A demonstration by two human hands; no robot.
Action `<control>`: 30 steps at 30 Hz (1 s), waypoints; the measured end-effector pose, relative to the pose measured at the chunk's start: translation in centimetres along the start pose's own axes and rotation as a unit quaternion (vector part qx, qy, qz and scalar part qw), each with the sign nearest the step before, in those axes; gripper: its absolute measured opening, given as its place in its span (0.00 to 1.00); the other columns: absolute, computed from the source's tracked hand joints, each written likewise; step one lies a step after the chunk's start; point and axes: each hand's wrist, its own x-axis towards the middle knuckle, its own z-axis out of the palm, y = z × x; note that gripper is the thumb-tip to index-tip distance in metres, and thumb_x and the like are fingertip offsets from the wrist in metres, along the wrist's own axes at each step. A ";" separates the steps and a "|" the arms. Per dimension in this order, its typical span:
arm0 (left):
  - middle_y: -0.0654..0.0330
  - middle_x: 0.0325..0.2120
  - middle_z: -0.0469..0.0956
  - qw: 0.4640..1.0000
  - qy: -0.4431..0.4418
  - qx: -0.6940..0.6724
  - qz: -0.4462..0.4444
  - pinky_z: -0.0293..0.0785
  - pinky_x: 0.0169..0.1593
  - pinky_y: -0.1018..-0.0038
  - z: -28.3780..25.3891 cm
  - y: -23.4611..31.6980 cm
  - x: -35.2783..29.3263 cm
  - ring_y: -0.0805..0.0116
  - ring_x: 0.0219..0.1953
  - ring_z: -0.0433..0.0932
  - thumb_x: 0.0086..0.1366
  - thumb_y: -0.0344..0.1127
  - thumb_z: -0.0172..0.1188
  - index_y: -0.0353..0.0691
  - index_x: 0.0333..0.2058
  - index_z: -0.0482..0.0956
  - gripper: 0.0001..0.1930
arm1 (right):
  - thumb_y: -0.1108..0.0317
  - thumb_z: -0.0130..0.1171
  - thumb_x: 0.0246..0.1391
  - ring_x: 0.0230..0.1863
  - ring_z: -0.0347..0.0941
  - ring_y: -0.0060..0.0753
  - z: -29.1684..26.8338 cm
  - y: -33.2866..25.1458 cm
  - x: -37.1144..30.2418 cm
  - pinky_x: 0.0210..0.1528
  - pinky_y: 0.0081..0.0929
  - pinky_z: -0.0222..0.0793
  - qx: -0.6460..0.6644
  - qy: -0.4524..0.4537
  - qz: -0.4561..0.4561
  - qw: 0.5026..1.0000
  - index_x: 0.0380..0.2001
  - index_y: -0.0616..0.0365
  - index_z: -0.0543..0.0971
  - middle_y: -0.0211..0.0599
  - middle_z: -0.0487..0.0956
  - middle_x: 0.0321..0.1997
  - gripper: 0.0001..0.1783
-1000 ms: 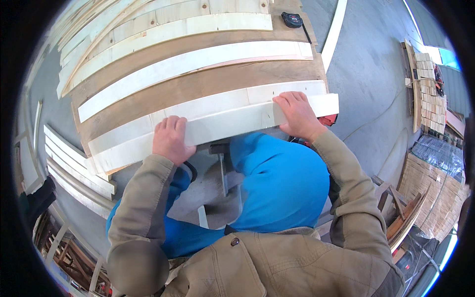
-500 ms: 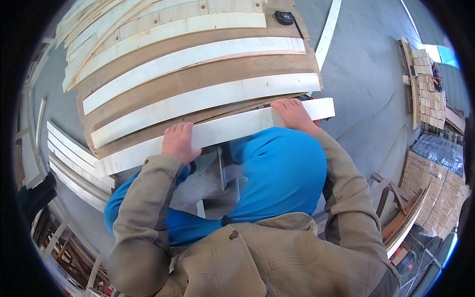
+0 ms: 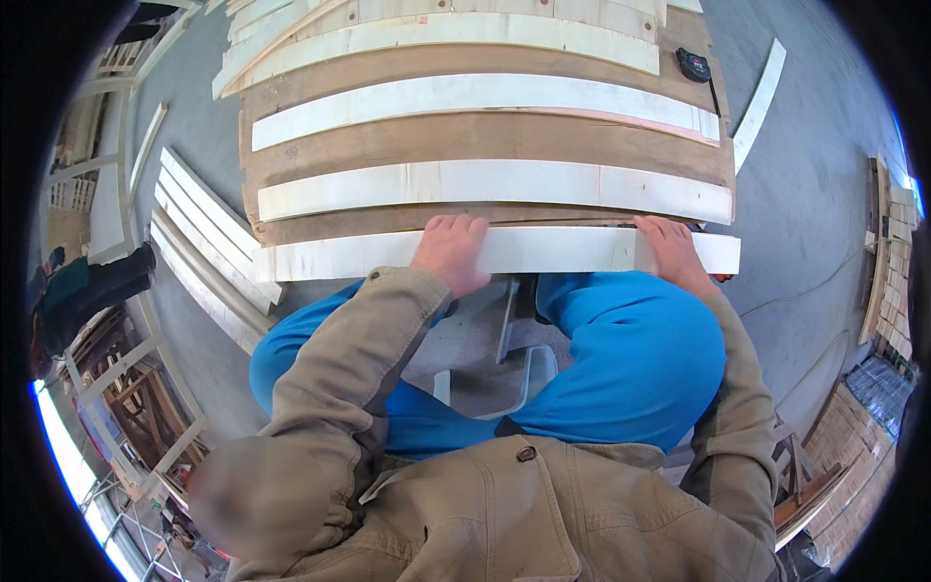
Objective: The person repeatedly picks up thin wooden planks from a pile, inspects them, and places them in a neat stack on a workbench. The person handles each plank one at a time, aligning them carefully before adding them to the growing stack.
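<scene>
A long pale wooden board (image 3: 562, 252) lies along the near edge of a brown worktop (image 3: 388, 139), just beyond my knees. My left hand (image 3: 452, 254) is closed over it left of its middle, fingers on top. Nearer its right end, my right hand (image 3: 673, 254) grips the same board. Their undersides are hidden by the wood and my hands. A second board (image 3: 495, 184) lies just beyond, almost parallel, and a third board (image 3: 485, 94) lies farther back, a thin pinkish edge showing along its near side.
More planks (image 3: 465, 34) lie side by side at the far end. A black tape measure (image 3: 693, 65) sits at the far right. Long boards (image 3: 208, 233) lean low at left, near a person in dark clothing (image 3: 92, 296). Stacked wood (image 3: 897, 272) stands at right.
The view has turned, so the worktop appears farther right and the near board more level. Both hands stay on that board, which now lies nearly parallel to the second one.
</scene>
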 end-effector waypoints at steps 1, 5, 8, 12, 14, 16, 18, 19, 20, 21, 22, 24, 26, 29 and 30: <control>0.47 0.47 0.80 1.000 0.006 -0.002 0.004 0.68 0.64 0.54 0.1 0.0 0.0 0.45 0.55 0.78 0.49 0.39 0.73 0.37 0.49 0.76 0.28 | 0.52 0.78 0.48 0.71 0.67 0.53 -0.6 0.0 0.1 0.76 0.48 0.57 0.038 0.012 -0.007 0.999 0.69 0.52 0.71 0.46 0.73 0.69 0.47; 0.47 0.45 0.79 1.000 0.016 -0.002 0.004 0.69 0.63 0.53 0.6 -0.4 0.0 0.45 0.54 0.78 0.46 0.40 0.75 0.37 0.49 0.76 0.31 | 0.58 0.81 0.45 0.71 0.66 0.54 -2.9 0.4 2.0 0.75 0.48 0.60 0.126 0.053 0.001 0.991 0.70 0.51 0.70 0.45 0.72 0.70 0.49; 0.47 0.45 0.79 1.000 0.013 -0.004 -0.004 0.69 0.63 0.53 0.9 -0.5 0.0 0.45 0.54 0.77 0.46 0.40 0.75 0.37 0.49 0.76 0.31 | 0.63 0.82 0.44 0.71 0.67 0.54 -3.8 -0.1 3.8 0.74 0.47 0.61 0.086 0.081 0.017 0.993 0.69 0.51 0.71 0.43 0.71 0.71 0.48; 0.47 0.46 0.79 1.000 -0.002 -0.007 -0.017 0.69 0.62 0.53 1.1 -0.7 0.1 0.45 0.54 0.77 0.46 0.41 0.75 0.37 0.49 0.76 0.31 | 0.66 0.80 0.44 0.71 0.67 0.50 -3.3 -1.0 7.1 0.74 0.46 0.62 0.045 0.101 -0.038 0.993 0.68 0.50 0.73 0.40 0.71 0.71 0.46; 0.47 0.46 0.79 1.000 -0.008 -0.005 -0.023 0.70 0.62 0.53 1.1 -0.8 0.1 0.45 0.54 0.77 0.46 0.41 0.75 0.37 0.49 0.77 0.31 | 0.66 0.80 0.43 0.71 0.68 0.50 -2.8 -1.1 8.4 0.74 0.46 0.62 0.029 0.091 -0.052 0.994 0.68 0.49 0.73 0.39 0.71 0.71 0.46; 0.47 0.46 0.79 0.999 -0.020 -0.002 -0.029 0.70 0.62 0.53 1.1 -0.9 0.1 0.45 0.54 0.77 0.46 0.41 0.75 0.37 0.49 0.77 0.31 | 0.67 0.79 0.43 0.71 0.68 0.49 -2.0 -1.1 9.3 0.74 0.46 0.62 0.013 0.081 -0.056 0.995 0.68 0.49 0.73 0.38 0.71 0.71 0.46; 0.47 0.46 0.79 0.999 -0.030 -0.001 -0.036 0.70 0.62 0.54 1.1 -1.0 0.1 0.45 0.54 0.77 0.47 0.40 0.75 0.37 0.49 0.76 0.31 | 0.68 0.78 0.43 0.71 0.68 0.49 -1.3 -1.0 10.1 0.74 0.45 0.62 -0.012 0.063 -0.050 0.997 0.68 0.49 0.73 0.39 0.71 0.71 0.46; 0.47 0.46 0.79 0.999 -0.032 -0.002 -0.037 0.70 0.62 0.54 1.1 -1.0 0.1 0.45 0.54 0.77 0.47 0.40 0.75 0.37 0.49 0.76 0.31 | 0.68 0.78 0.43 0.71 0.68 0.50 -1.0 -0.8 10.3 0.74 0.45 0.62 -0.024 0.042 -0.037 0.998 0.68 0.50 0.73 0.39 0.71 0.71 0.46; 0.47 0.46 0.79 0.999 -0.036 -0.002 -0.038 0.70 0.61 0.54 1.1 -1.0 0.1 0.45 0.54 0.77 0.47 0.40 0.76 0.37 0.49 0.76 0.30 | 0.69 0.77 0.43 0.70 0.68 0.50 -0.9 -0.7 10.5 0.74 0.45 0.63 -0.019 0.050 -0.052 0.997 0.68 0.50 0.73 0.39 0.72 0.71 0.45; 0.47 0.46 0.79 0.999 -0.037 -0.004 -0.038 0.70 0.61 0.54 1.1 -1.0 0.1 0.45 0.54 0.77 0.47 0.40 0.76 0.37 0.49 0.77 0.30 | 0.70 0.77 0.44 0.70 0.69 0.51 -0.8 -0.6 10.6 0.73 0.44 0.64 -0.015 0.046 -0.055 0.997 0.67 0.51 0.74 0.40 0.72 0.70 0.44; 0.47 0.46 0.79 0.998 -0.041 -0.006 -0.041 0.70 0.61 0.54 1.1 -0.9 0.1 0.45 0.54 0.77 0.47 0.39 0.76 0.37 0.49 0.77 0.30 | 0.71 0.76 0.45 0.70 0.69 0.51 -0.7 -0.5 10.7 0.73 0.44 0.65 -0.011 0.033 -0.051 0.998 0.67 0.51 0.74 0.40 0.73 0.70 0.43; 0.46 0.47 0.79 0.998 -0.041 -0.010 -0.040 0.70 0.61 0.54 1.1 -0.8 0.1 0.45 0.54 0.77 0.47 0.39 0.76 0.36 0.49 0.77 0.30 | 0.72 0.73 0.47 0.67 0.72 0.53 -1.0 -0.2 10.7 0.71 0.43 0.68 0.013 0.038 -0.072 0.997 0.66 0.52 0.75 0.42 0.76 0.67 0.39; 0.46 0.47 0.79 0.998 -0.050 -0.010 -0.042 0.70 0.61 0.54 1.2 -0.7 0.2 0.45 0.54 0.77 0.47 0.38 0.76 0.36 0.49 0.77 0.30 | 0.72 0.71 0.49 0.64 0.74 0.55 -1.7 0.1 10.8 0.68 0.43 0.71 0.029 0.038 -0.089 0.995 0.65 0.54 0.76 0.45 0.78 0.65 0.36; 0.46 0.48 0.79 0.997 -0.064 -0.009 -0.047 0.70 0.61 0.54 1.2 -0.6 0.3 0.45 0.54 0.77 0.47 0.38 0.76 0.36 0.50 0.77 0.31 | 0.70 0.67 0.55 0.60 0.77 0.57 -3.1 0.6 11.4 0.65 0.45 0.73 0.055 0.018 -0.103 0.993 0.62 0.56 0.77 0.50 0.80 0.62 0.30; 0.46 0.48 0.79 0.997 -0.063 -0.009 -0.047 0.70 0.61 0.54 1.2 -0.6 0.3 0.45 0.54 0.77 0.47 0.38 0.76 0.36 0.51 0.77 0.31 | 0.69 0.66 0.57 0.60 0.77 0.57 -3.6 0.8 11.8 0.64 0.46 0.73 0.073 -0.003 -0.096 0.993 0.62 0.56 0.78 0.51 0.80 0.61 0.27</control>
